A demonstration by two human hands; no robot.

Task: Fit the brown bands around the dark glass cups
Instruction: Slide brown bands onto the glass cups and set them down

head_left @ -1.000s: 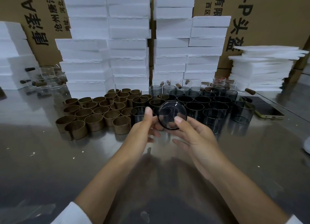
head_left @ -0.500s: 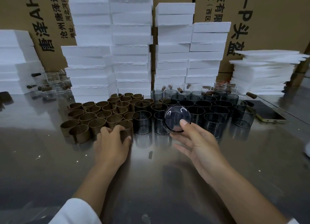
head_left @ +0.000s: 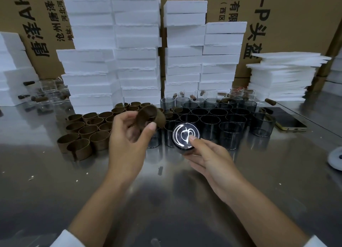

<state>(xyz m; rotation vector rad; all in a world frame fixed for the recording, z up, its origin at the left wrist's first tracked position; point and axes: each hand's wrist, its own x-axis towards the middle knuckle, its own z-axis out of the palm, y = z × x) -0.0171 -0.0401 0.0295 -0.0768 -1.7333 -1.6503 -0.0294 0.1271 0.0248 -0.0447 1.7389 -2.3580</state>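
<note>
Left hand (head_left: 127, 145): raised above the reflective steel table (head_left: 55, 191), thumb and fingers pinched on one curled brown band (head_left: 150, 116), blurred, lifted clear of the cluster of upright brown bands (head_left: 87, 130) standing at left. Right hand (head_left: 209, 158): fingers closed round one dark glass cup (head_left: 186, 135), tipped on its side with its round base facing the camera and catching a bright glare, just in front of the block of upright dark glass cups (head_left: 218, 117). Behind: stacked white foam blocks (head_left: 137, 48), printed brown cardboard cartons (head_left: 288, 24); dark phone (head_left: 285, 119) flat at far right.
</note>
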